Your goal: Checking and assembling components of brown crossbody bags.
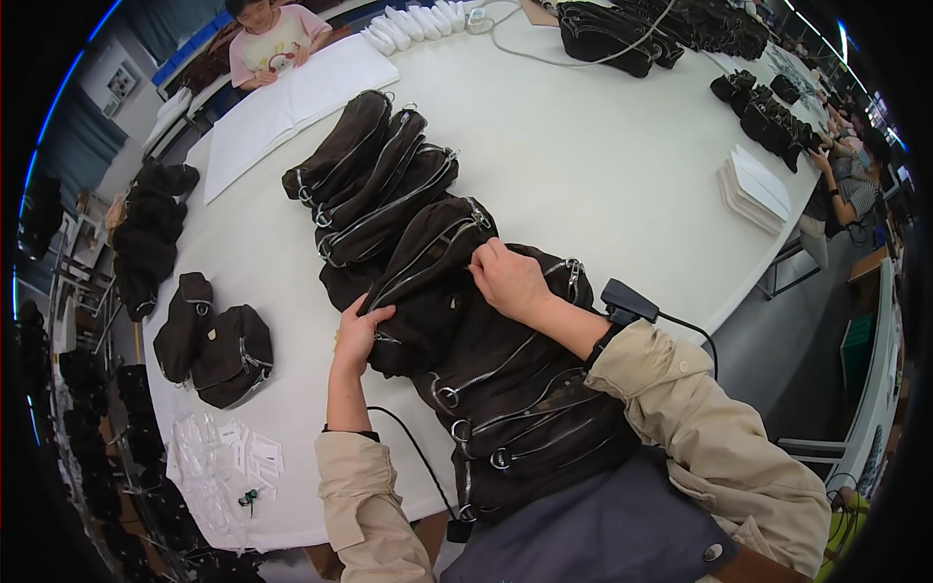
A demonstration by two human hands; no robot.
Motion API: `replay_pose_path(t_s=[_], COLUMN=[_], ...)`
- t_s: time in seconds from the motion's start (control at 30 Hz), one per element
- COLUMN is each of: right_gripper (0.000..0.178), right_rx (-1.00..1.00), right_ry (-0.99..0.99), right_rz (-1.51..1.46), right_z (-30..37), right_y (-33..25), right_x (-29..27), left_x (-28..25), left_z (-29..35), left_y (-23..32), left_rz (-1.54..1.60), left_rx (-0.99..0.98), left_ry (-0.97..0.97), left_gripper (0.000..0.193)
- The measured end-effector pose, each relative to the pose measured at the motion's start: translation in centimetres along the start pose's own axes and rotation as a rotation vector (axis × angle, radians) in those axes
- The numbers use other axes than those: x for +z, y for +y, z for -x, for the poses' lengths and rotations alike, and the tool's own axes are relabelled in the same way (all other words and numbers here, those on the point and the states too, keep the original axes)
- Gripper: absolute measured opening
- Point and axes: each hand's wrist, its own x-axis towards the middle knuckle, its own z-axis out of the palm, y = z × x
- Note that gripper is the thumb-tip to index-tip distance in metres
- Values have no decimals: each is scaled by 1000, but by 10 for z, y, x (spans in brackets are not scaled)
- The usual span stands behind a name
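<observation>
A dark brown fabric bag (428, 255) with a silver zipper lies in front of me on a row of similar bags. My left hand (357, 333) is closed on its left end, thumb on top. Against the bag's right side, my right hand (509, 281) is closed in a pinch; what its fingertips hold, if anything, is too small to make out. Just below the hands, a small pale tag (454, 303) shows on the dark fabric. More zippered bags with metal rings (530, 413) lie close to my body, and several others (374, 175) lean together beyond.
Two dark pouches (228, 355) sit left on the white table (603, 146). Clear plastic bags (204, 476) and white tags (260, 459) lie near the front left edge. A person (277, 44) works across a white sheet (296, 102). Stacked white sheets (758, 185) lie right.
</observation>
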Motion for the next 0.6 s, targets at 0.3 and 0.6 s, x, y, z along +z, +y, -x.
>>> replay_pose_path(t_s=[0.3,0.6], right_gripper=[11,10], right_rx=[-348,-557], right_ry=[75,-214], right_rz=[-389,-464], right_z=[-12,-2], right_y=[-71,-104], right_x=[-61,-65], left_x=[52,49], left_z=[45,54], left_y=[24,4], left_rz=[-1072,-953], left_rx=[500,675], left_ry=[289,100], left_gripper=[31,61])
